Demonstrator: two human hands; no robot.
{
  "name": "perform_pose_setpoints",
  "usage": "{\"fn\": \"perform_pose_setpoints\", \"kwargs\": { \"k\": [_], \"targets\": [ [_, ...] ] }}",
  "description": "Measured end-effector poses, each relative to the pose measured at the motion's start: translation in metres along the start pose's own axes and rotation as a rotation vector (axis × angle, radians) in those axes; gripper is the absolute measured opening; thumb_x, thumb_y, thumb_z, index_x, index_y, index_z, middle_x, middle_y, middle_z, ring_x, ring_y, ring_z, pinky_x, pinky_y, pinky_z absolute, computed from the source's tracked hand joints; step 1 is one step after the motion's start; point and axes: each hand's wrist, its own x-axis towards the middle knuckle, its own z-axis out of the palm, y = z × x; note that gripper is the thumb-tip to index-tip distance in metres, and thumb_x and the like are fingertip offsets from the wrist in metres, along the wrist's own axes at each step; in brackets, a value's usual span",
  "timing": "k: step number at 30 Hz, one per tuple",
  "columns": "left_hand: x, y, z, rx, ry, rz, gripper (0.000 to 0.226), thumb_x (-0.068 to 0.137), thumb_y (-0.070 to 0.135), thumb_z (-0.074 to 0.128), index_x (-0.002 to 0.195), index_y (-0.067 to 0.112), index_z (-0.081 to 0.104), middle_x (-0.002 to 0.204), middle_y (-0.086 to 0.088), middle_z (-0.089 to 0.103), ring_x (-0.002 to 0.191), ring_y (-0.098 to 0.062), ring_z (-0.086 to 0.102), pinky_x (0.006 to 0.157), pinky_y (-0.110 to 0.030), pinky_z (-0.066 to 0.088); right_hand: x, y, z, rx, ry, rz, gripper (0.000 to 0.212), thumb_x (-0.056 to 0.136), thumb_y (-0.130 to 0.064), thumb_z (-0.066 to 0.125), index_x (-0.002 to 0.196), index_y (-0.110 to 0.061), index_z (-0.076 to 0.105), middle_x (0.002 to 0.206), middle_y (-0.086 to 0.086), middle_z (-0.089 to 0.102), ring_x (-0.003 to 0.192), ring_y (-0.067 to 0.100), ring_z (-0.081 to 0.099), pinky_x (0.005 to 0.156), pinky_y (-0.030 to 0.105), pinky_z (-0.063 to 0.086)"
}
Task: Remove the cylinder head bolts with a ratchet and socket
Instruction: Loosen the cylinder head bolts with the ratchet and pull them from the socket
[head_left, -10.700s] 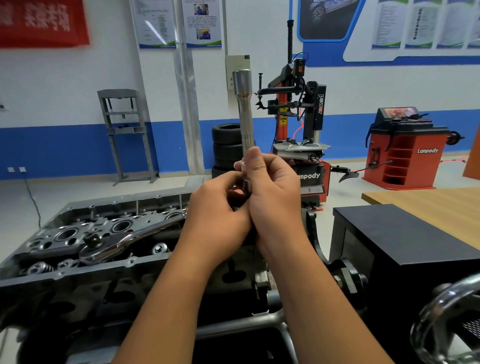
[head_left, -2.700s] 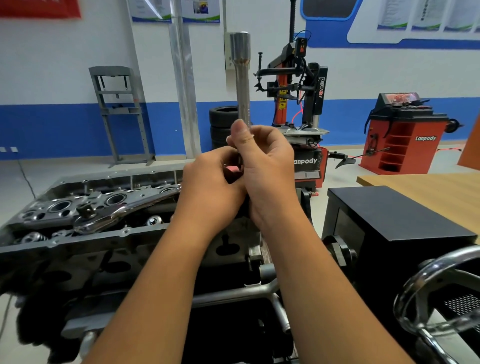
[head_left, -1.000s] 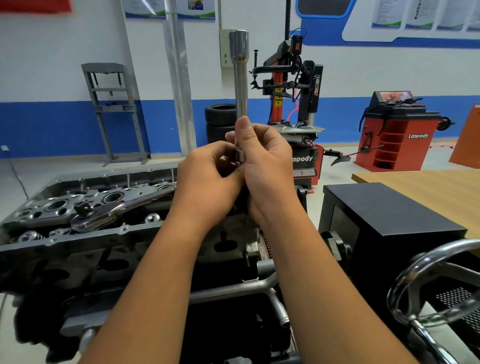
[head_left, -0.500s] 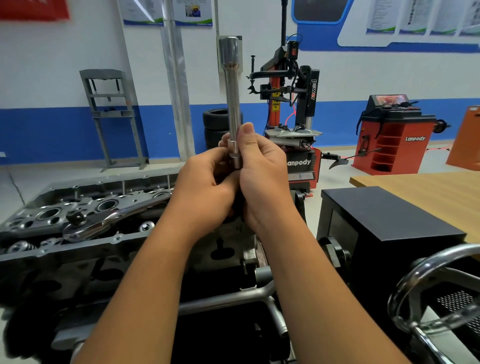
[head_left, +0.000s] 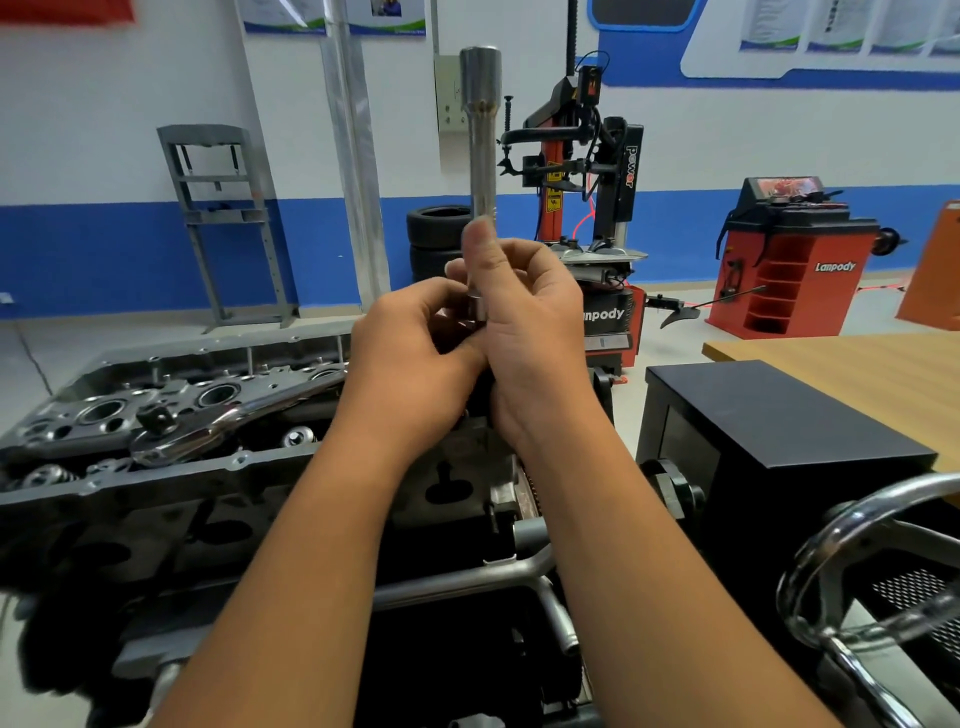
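A long chrome extension bar (head_left: 482, 140) stands upright in front of me, its wide end on top. My right hand (head_left: 524, 332) grips its lower part, thumb laid up along the shaft. My left hand (head_left: 415, 358) curls its fingers around the bar's bottom end, where a short socket-like piece (head_left: 477, 310) shows between the hands. The ratchet (head_left: 218, 421) lies unheld on the cylinder head (head_left: 171, 410) at the left, its black knob up. No bolt can be made out clearly.
A black box (head_left: 779, 415) stands to the right, a wooden table (head_left: 857, 364) behind it. A chrome handwheel (head_left: 872, 561) sits at the lower right. A tyre changer (head_left: 587, 208), stacked tyres (head_left: 436, 234) and a red balancer (head_left: 795, 260) stand by the far wall.
Both hands have kept working at the bar's lower end. The bar has shifted slightly in view and the short piece at its base shows more between the hands. The ratchet has not moved.
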Motion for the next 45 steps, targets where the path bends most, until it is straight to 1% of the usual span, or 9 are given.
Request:
{"fn": "perform_pose_setpoints", "kwargs": {
  "k": [6, 12, 18, 23, 26, 29, 34, 39, 45],
  "targets": [
    [-0.0003, 0.0021, -0.002, -0.022, -0.053, -0.045, 0.02, 0.098, 0.006, 0.067, 0.102, 0.025, 0.073, 0.089, 0.002, 0.079, 0.083, -0.02, 0.077, 0.075, -0.05, 0.065, -0.0006, 0.0004, 0.0041, -0.053, -0.01, 0.003, 0.038, 0.104, -0.041, 0.056, 0.087, -0.011, 0.071, 0.089, 0.007, 0.074, 0.092, 0.024, 0.071, 0.095, 0.053, 0.059],
    [0.0002, -0.0013, -0.0011, 0.02, 0.009, -0.032, 0.029, 0.09, 0.008, 0.078, 0.098, 0.036, 0.073, 0.084, 0.011, 0.077, 0.077, 0.0, 0.073, 0.063, -0.02, 0.061, -0.0008, 0.002, 0.0007, -0.057, -0.033, -0.022, 0.024, 0.096, -0.036, 0.071, 0.095, -0.013, 0.063, 0.093, 0.011, 0.068, 0.083, 0.019, 0.067, 0.078, 0.041, 0.06],
    [0.0005, -0.0013, -0.0038, -0.018, -0.069, -0.056, 0.025, 0.096, 0.004, 0.067, 0.103, 0.027, 0.073, 0.09, 0.0, 0.079, 0.084, -0.025, 0.077, 0.074, -0.053, 0.065, 0.0, 0.0036, 0.0032, -0.101, -0.038, -0.023, 0.034, 0.103, -0.042, 0.058, 0.086, -0.015, 0.071, 0.088, 0.006, 0.072, 0.088, 0.019, 0.07, 0.088, 0.049, 0.06],
    [-0.0002, -0.0009, 0.0, 0.043, 0.026, -0.012, 0.031, 0.088, 0.009, 0.079, 0.093, 0.038, 0.071, 0.082, 0.013, 0.076, 0.077, 0.002, 0.073, 0.064, -0.017, 0.06, 0.0002, 0.0024, 0.0002, -0.055, -0.026, -0.022, 0.026, 0.095, -0.037, 0.072, 0.094, -0.012, 0.064, 0.091, 0.009, 0.071, 0.079, 0.019, 0.069, 0.075, 0.043, 0.062],
    [0.0004, -0.0012, -0.0017, 0.009, -0.053, -0.011, 0.022, 0.097, 0.01, 0.069, 0.099, 0.031, 0.073, 0.087, 0.004, 0.078, 0.08, -0.014, 0.075, 0.07, -0.038, 0.065, 0.0005, 0.0029, 0.0023, -0.068, -0.003, -0.017, 0.038, 0.101, -0.042, 0.062, 0.089, -0.007, 0.068, 0.089, 0.009, 0.073, 0.084, 0.021, 0.069, 0.085, 0.049, 0.061],
    [-0.0004, 0.0005, -0.0059, -0.086, -0.133, -0.022, 0.026, 0.103, 0.008, 0.062, 0.105, 0.031, 0.073, 0.088, 0.007, 0.078, 0.072, -0.009, 0.073, 0.059, -0.025, 0.057, 0.001, 0.0015, 0.003, -0.054, 0.03, -0.004, 0.046, 0.105, -0.044, 0.054, 0.082, -0.008, 0.07, 0.082, 0.007, 0.072, 0.083, 0.02, 0.069, 0.09, 0.053, 0.059],
    [-0.0004, -0.0018, -0.0008, 0.007, -0.014, -0.015, 0.025, 0.091, 0.012, 0.077, 0.1, 0.035, 0.073, 0.083, 0.012, 0.077, 0.077, 0.001, 0.073, 0.062, -0.019, 0.059, -0.0008, 0.0019, -0.0003, -0.034, 0.0, -0.011, 0.031, 0.089, -0.043, 0.075, 0.094, -0.016, 0.062, 0.099, 0.018, 0.069, 0.084, 0.022, 0.067, 0.083, 0.056, 0.061],
    [-0.0008, -0.0004, -0.0042, -0.068, -0.11, -0.033, 0.028, 0.099, 0.008, 0.066, 0.107, 0.034, 0.072, 0.091, 0.006, 0.079, 0.083, -0.015, 0.077, 0.073, -0.043, 0.066, -0.0006, 0.0024, 0.0019, -0.08, -0.002, -0.02, 0.041, 0.1, -0.047, 0.059, 0.086, -0.011, 0.071, 0.086, 0.004, 0.073, 0.085, 0.018, 0.07, 0.087, 0.05, 0.061],
    [0.0007, -0.0035, 0.0, 0.021, 0.005, -0.027, 0.029, 0.09, 0.012, 0.078, 0.094, 0.04, 0.071, 0.086, 0.02, 0.076, 0.078, 0.004, 0.073, 0.066, -0.019, 0.061, 0.0012, 0.0052, -0.001, -0.046, -0.014, -0.033, 0.031, 0.09, -0.044, 0.074, 0.092, -0.015, 0.065, 0.102, 0.021, 0.073, 0.083, 0.021, 0.07, 0.08, 0.047, 0.062]
  ]
}}
